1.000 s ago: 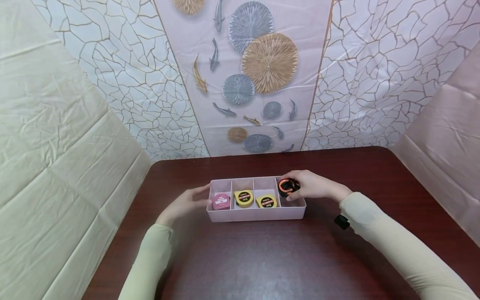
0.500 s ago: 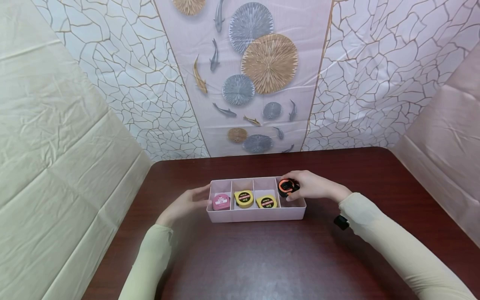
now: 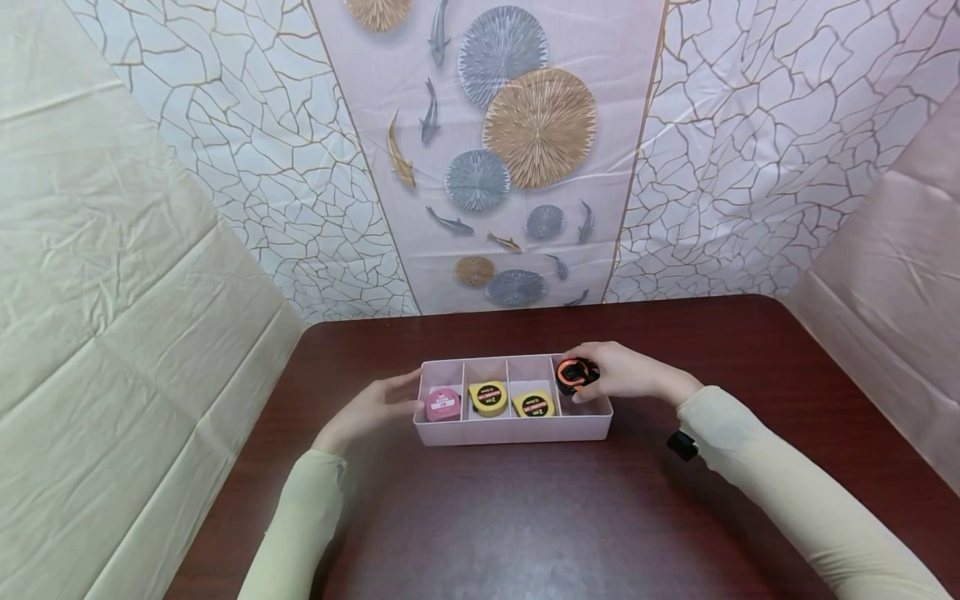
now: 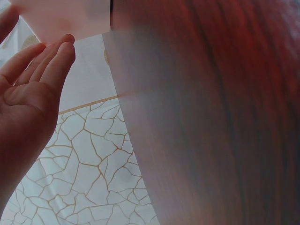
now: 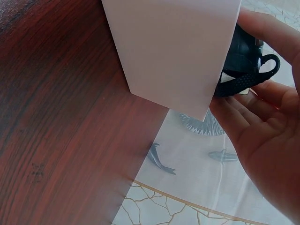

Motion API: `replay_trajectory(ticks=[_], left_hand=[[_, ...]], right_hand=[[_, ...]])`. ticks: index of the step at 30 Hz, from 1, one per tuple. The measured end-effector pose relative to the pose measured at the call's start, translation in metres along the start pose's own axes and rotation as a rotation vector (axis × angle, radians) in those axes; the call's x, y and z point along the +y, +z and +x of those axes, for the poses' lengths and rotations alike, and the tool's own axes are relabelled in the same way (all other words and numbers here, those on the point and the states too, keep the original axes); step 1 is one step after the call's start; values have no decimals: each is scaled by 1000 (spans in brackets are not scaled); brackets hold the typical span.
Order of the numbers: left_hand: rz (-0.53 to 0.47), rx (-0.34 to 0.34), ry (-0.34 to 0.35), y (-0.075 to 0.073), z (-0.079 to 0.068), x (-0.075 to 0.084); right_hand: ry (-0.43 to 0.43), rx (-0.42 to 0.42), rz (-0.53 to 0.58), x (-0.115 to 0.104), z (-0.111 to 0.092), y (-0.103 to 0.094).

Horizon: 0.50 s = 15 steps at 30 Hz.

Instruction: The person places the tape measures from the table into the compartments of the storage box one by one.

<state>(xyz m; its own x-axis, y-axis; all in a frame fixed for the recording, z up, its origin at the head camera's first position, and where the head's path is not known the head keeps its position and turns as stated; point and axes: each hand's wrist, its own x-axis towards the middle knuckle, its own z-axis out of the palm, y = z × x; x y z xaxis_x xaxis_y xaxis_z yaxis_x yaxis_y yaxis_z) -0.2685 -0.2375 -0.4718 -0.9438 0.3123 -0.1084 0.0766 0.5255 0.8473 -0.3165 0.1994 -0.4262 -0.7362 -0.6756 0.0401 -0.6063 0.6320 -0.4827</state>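
Observation:
A pale pink box (image 3: 517, 430) with a row of compartments sits on the table. My right hand (image 3: 626, 371) grips a black and orange tape measure (image 3: 573, 377) in the rightmost compartment; its black wrist strap (image 5: 239, 85) loops out between thumb and fingers in the right wrist view. My left hand (image 3: 371, 408) rests against the box's left end, fingers fairly straight, as the left wrist view also shows the hand (image 4: 35, 93). In the leftmost compartment lies a pink tape measure (image 3: 442, 404). Two yellow tape measures (image 3: 488, 398) occupy the middle compartments, one in each.
The dark red-brown table (image 3: 495, 517) stretches in front of the box and to both sides. Behind it hangs a patterned cloth (image 3: 540, 125) with fish and round motifs. Plain cloth walls (image 3: 112, 333) close in the left and right sides.

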Motion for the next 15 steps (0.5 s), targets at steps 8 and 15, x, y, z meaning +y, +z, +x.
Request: replay_trajectory(ticks=[8, 15], left_hand=[[-8, -8, 13, 0, 0, -1], [-18, -9, 17, 0, 1, -1]], right_hand=[[-3, -2, -2, 1, 1, 0], [10, 14, 5, -2, 1, -1]])
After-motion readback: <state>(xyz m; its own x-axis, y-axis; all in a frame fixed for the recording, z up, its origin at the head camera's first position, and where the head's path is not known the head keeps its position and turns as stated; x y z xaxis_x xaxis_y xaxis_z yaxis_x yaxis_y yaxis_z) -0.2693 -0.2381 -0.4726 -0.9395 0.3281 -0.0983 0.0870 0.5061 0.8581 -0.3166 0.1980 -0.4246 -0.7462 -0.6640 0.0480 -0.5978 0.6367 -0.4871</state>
